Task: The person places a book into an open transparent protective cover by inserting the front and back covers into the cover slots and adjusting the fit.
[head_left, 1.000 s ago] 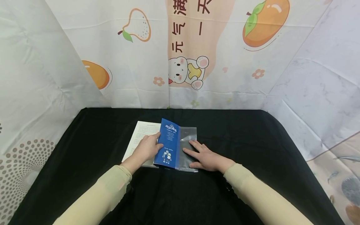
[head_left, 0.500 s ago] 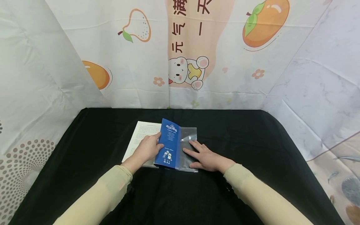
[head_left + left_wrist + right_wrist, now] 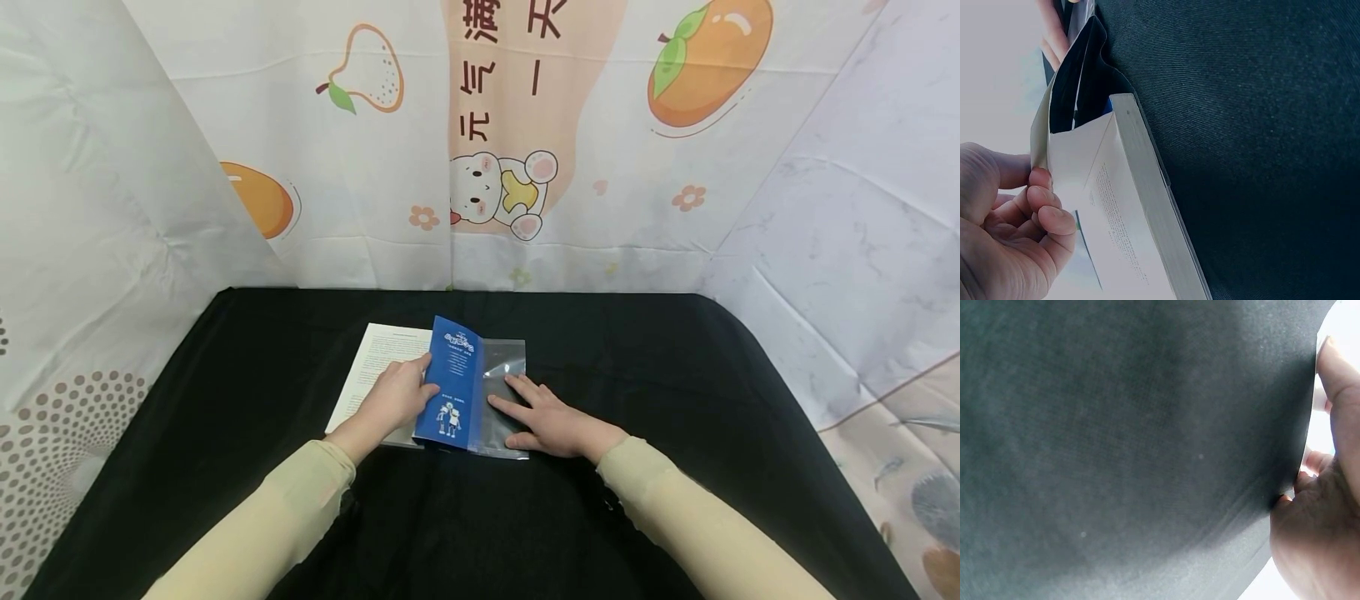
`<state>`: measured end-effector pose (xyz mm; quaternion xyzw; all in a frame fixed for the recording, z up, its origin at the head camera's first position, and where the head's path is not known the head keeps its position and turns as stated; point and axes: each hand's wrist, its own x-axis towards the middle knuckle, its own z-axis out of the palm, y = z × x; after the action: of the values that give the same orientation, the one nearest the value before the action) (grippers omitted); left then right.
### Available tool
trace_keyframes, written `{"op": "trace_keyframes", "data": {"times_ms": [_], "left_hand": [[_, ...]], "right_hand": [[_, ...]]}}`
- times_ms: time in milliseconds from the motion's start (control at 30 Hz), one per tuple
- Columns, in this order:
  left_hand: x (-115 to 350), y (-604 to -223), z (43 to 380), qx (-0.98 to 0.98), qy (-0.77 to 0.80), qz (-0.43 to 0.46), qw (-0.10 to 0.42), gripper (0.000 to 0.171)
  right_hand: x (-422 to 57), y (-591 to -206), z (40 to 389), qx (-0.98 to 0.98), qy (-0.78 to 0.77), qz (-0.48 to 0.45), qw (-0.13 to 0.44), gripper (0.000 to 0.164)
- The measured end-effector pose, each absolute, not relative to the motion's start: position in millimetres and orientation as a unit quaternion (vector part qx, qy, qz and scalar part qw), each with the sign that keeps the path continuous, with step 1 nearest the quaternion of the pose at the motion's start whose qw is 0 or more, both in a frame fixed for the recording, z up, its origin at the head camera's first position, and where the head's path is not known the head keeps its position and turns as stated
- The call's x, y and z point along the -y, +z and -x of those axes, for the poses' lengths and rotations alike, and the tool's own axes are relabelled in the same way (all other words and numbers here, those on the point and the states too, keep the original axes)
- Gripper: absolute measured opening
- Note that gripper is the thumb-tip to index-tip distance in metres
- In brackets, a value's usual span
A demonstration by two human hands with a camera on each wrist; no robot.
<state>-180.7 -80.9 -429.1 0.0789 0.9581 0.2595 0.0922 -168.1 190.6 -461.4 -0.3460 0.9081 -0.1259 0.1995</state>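
A thick book [image 3: 1132,181] lies on the black cloth, its printed page [image 3: 393,342] showing at the left. The blue cover flap [image 3: 453,383], with white lettering and small figures, stands raised beside that page. My left hand [image 3: 392,398] pinches the flap's left edge between thumb and fingers; the left wrist view shows the same grip. To the right of the flap spreads a clear plastic sleeve [image 3: 495,433]. My right hand [image 3: 555,417] rests flat on it with fingers spread. In the right wrist view only part of this hand [image 3: 1329,506] shows, at the right edge.
A black cloth [image 3: 637,375] covers the table. Behind it hangs a white curtain [image 3: 600,233] printed with fruit and a cartoon animal. Pale cloth sheets [image 3: 112,208] close off the left and right sides.
The blue flap and my left hand have shifted very slightly to the right. My right hand has stayed where it was on the plastic.
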Motion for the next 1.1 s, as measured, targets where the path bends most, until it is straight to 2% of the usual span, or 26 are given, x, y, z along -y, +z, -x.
{"op": "trace_keyframes", "data": {"times_ms": [1100], "left_hand": [[77.4, -427.2, 177.8, -0.956, 0.263, -0.092, 0.095, 0.062]], "right_hand": [[-190.6, -462.3, 168.4, -0.909, -0.124, 0.342, 0.202, 0.066]]}}
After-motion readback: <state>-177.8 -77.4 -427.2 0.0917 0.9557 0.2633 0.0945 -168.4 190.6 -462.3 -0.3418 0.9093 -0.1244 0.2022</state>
